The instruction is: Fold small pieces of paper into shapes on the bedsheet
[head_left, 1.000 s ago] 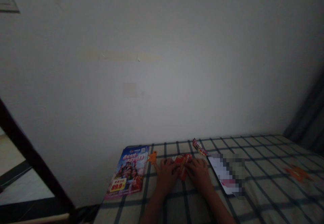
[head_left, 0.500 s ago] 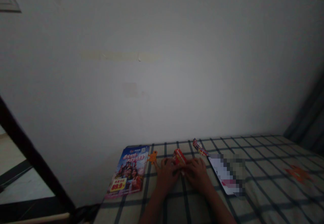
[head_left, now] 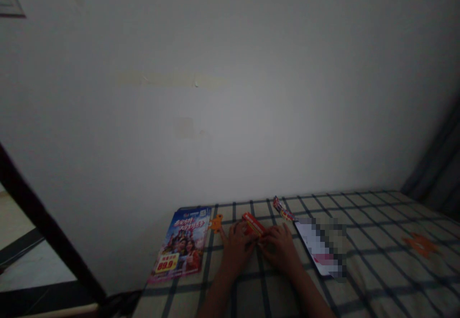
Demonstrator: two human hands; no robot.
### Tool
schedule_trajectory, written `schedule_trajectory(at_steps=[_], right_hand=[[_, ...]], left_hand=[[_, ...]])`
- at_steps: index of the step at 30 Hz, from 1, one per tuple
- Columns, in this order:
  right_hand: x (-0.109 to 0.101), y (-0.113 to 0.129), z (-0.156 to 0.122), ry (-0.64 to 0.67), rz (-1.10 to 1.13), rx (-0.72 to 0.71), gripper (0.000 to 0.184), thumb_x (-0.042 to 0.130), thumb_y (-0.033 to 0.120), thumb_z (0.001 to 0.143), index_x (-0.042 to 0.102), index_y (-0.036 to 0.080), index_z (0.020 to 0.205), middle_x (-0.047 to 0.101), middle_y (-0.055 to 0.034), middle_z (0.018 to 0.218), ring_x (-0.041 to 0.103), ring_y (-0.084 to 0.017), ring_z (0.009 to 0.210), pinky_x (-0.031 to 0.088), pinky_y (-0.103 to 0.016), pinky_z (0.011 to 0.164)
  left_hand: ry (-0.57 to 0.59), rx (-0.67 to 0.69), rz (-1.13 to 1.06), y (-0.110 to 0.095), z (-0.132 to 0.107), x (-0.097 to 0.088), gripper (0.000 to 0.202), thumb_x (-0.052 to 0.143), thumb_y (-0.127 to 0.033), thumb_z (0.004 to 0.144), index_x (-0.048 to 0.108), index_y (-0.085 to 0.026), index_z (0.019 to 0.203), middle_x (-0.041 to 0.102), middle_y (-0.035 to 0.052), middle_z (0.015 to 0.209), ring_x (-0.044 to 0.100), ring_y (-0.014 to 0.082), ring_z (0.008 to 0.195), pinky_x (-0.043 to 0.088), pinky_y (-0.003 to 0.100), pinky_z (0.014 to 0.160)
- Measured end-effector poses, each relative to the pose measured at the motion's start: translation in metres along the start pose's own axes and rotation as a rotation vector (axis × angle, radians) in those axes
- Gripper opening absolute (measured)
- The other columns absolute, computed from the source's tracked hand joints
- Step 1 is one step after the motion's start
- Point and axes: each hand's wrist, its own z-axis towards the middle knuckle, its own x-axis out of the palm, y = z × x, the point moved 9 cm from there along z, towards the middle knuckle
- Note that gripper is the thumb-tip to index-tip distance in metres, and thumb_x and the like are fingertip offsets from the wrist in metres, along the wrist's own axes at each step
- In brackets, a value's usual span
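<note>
A small red box (head_left: 253, 224) with pale lettering lies slanted between my two hands, over the checked cloth. My left hand (head_left: 237, 242) is closed on its left side with bent fingers. On its right, near end, my right hand (head_left: 278, 245) grips with thumb and fingers. The fingertips of both hands come close together at the near end of the box, which they partly hide. An orange cartoon-shaped piece (head_left: 216, 223) lies just beyond my left hand, beside a stack of printed flyers (head_left: 183, 241).
Right of my hands lies a phone-like flat slab (head_left: 312, 241), partly pixelated, with a colourful wrapper strip (head_left: 283, 209) at its far end. An orange cloth pattern or cutout (head_left: 421, 245) is farther right. The checked cloth (head_left: 247, 289) meets a pale wall (head_left: 251, 117).
The red box has turned, its far end swinging left, and more of its long side shows. My right hand's fingers have shifted slightly. The view has moved a little.
</note>
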Motion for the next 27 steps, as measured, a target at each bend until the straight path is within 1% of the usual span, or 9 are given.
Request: schedule_trajectory(at_steps=[3,7,10,13,16,18,21,24,27], right_hand=[[-0.0015,0.006,-0.0015,-0.06,-0.032,-0.058,0.012,0.066,0.027,0.086,0.072,0.033,0.094,0.074,0.0021,0.102,0.058,-0.023,0.111,0.008,-0.06,0.119],[-0.001,0.0073,-0.0027,-0.136,-0.103,-0.085,0.009,0.068,0.025,0.084,0.071,0.032,0.089,0.075,0.0041,0.098,0.059,-0.022,0.109,0.005,-0.059,0.12],[0.0014,0.005,-0.0022,-0.168,-0.157,-0.085,0.01,0.067,0.024,0.085,0.071,0.031,0.09,0.075,0.005,0.096,0.06,-0.021,0.107,0.005,-0.057,0.121],[0.0048,0.002,-0.0006,-0.186,-0.187,-0.076,0.009,0.067,0.023,0.087,0.071,0.031,0.091,0.075,0.0047,0.093,0.061,-0.02,0.103,0.004,-0.056,0.121],[0.0069,0.0005,0.0005,-0.215,-0.21,-0.072,0.013,0.065,0.025,0.089,0.07,0.032,0.098,0.074,0.0036,0.092,0.061,-0.019,0.099,0.004,-0.057,0.121],[0.0071,0.0006,0.0007,-0.234,-0.224,-0.072,0.016,0.064,0.026,0.09,0.07,0.034,0.103,0.074,0.0031,0.091,0.06,-0.021,0.1,0.004,-0.06,0.12],[0.0067,0.0003,0.0014,-0.242,-0.224,-0.056,0.015,0.067,0.028,0.088,0.071,0.037,0.1,0.074,0.0037,0.089,0.058,-0.024,0.105,0.0,-0.063,0.119],[0.0051,-0.0009,0.0029,-0.244,-0.211,-0.021,0.014,0.071,0.03,0.086,0.072,0.039,0.097,0.074,0.0041,0.089,0.058,-0.026,0.107,-0.004,-0.065,0.118],[0.0041,-0.0009,0.0043,-0.233,-0.196,0.002,0.014,0.073,0.03,0.085,0.073,0.039,0.096,0.074,0.0039,0.088,0.058,-0.027,0.109,-0.006,-0.066,0.117]], left_hand=[[0.026,0.027,-0.032,-0.002,0.0003,0.003,0.025,0.061,-0.041,0.091,0.069,-0.049,0.113,0.047,-0.0027,0.152,0.032,0.0324,0.144,-0.003,0.078,0.112],[0.085,0.045,-0.067,-0.0043,0.0003,0.007,0.029,0.06,-0.034,0.092,0.068,-0.047,0.116,0.053,-0.0022,0.148,0.04,0.0295,0.141,-0.009,0.076,0.113],[0.084,0.04,-0.084,-0.004,0.0005,0.0066,0.029,0.059,-0.033,0.093,0.067,-0.048,0.116,0.056,-0.0028,0.145,0.043,0.0295,0.139,-0.01,0.078,0.11],[0.082,0.037,-0.106,-0.0036,0.0003,0.006,0.028,0.059,-0.035,0.093,0.068,-0.049,0.115,0.059,-0.0028,0.142,0.045,0.0294,0.136,-0.012,0.078,0.109],[0.072,0.034,-0.131,-0.0046,0.0002,0.0043,0.028,0.061,-0.035,0.092,0.068,-0.051,0.114,0.06,-0.0032,0.14,0.047,0.0287,0.134,-0.014,0.077,0.109],[0.06,0.013,-0.14,-0.005,0.001,0.0027,0.026,0.062,-0.036,0.091,0.07,-0.051,0.112,0.06,-0.0031,0.14,0.048,0.0288,0.134,-0.017,0.077,0.109],[0.057,-0.037,-0.147,-0.0051,0.0038,0.0016,0.019,0.064,-0.039,0.089,0.074,-0.049,0.102,0.064,-0.0036,0.135,0.049,0.0296,0.132,-0.018,0.076,0.108],[0.059,-0.088,-0.151,-0.0046,0.0073,0.0019,0.015,0.065,-0.04,0.088,0.076,-0.044,0.097,0.067,-0.0009,0.128,0.051,0.0312,0.13,-0.015,0.078,0.108],[0.052,-0.115,-0.144,-0.0047,0.01,0.0022,0.013,0.068,-0.038,0.086,0.077,-0.042,0.093,0.068,0.0006,0.125,0.052,0.0316,0.129,-0.012,0.078,0.11]])
